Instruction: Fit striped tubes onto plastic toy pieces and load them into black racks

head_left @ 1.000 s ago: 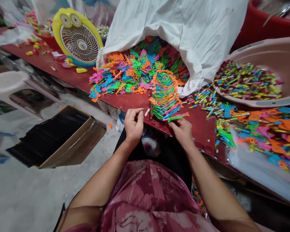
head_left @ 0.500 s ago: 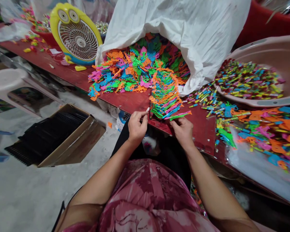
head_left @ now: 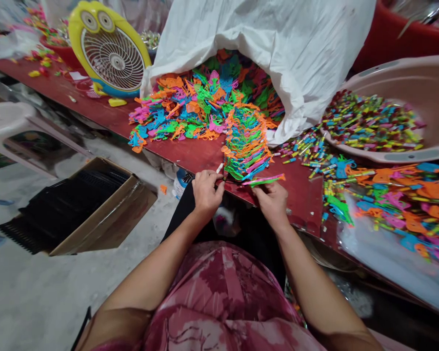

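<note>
At the table's front edge, my right hand [head_left: 272, 199] pinches a few thin plastic pieces [head_left: 262, 181], pink, green and orange, held nearly level. My left hand [head_left: 208, 191] is closed at the near left corner of a neat row of plastic pieces [head_left: 248, 141]. A small white tip [head_left: 220, 168] shows by its fingers; what they grip, if anything, I cannot make out. The row's pieces are orange, green, blue and pink and stand packed side by side. Behind it, a loose heap of like pieces [head_left: 183, 107] spills out of a white sack [head_left: 263, 24].
On the right, a pale pink basin [head_left: 380, 63] holds many small coloured tubes, with more tubes and plastic pieces [head_left: 406, 200] spread in front. A yellow fan [head_left: 111, 53] stands on the red table [head_left: 190, 152]. Lower left are a carton [head_left: 106, 214] of black racks and a stool [head_left: 7, 119].
My right hand has drawn its plastic pieces slightly left, towards my left hand and the row's near end. My left hand stays by the row's corner. The whole view has shifted a little.
</note>
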### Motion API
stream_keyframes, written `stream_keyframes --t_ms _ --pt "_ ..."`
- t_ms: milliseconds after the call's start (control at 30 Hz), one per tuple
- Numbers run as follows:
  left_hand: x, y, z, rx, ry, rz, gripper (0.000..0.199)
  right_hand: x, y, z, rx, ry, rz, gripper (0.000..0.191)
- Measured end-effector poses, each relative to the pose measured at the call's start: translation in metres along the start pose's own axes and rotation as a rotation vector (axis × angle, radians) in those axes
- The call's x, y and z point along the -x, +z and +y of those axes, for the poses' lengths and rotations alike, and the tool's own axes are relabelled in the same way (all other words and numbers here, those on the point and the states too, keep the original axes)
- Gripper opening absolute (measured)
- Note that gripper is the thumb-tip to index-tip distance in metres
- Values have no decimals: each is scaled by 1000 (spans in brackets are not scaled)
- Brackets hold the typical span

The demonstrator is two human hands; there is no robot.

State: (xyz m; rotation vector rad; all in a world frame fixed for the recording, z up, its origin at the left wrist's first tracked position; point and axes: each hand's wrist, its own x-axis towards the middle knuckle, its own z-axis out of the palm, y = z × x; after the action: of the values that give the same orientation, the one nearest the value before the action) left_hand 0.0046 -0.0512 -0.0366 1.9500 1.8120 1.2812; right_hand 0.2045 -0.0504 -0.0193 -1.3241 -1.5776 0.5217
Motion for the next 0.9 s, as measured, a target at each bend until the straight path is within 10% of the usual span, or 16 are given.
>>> stream_keyframes --t_ms 367,533,700,900 --pt "0 -3 1 39 5 -1 14 -4 1 -11 370 -267 -128 21" --pt "-6 -36 35 148 111 272 26 -5 3 -17 496 -259 -170 19" --pt "-27 -54 79 58 461 62 27 1 10 -20 551 -246 -69 20" --pt "-39 -39 86 8 500 21 4 2 14 -22 643 -229 -62 24"
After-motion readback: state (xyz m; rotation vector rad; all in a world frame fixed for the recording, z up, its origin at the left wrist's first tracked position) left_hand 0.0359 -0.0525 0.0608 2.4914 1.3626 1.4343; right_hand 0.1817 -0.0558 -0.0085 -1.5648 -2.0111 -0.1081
